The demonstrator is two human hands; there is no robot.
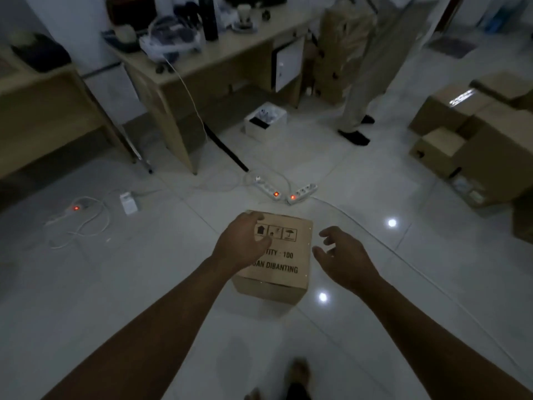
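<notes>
Left hand rests open on the brown printed cardboard box, right hand open just beside it; clasp opposite sides, lift level.

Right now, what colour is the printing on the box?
Black, on the brown box; head view.

cardboard box | closed, printed top | on floor
</notes>
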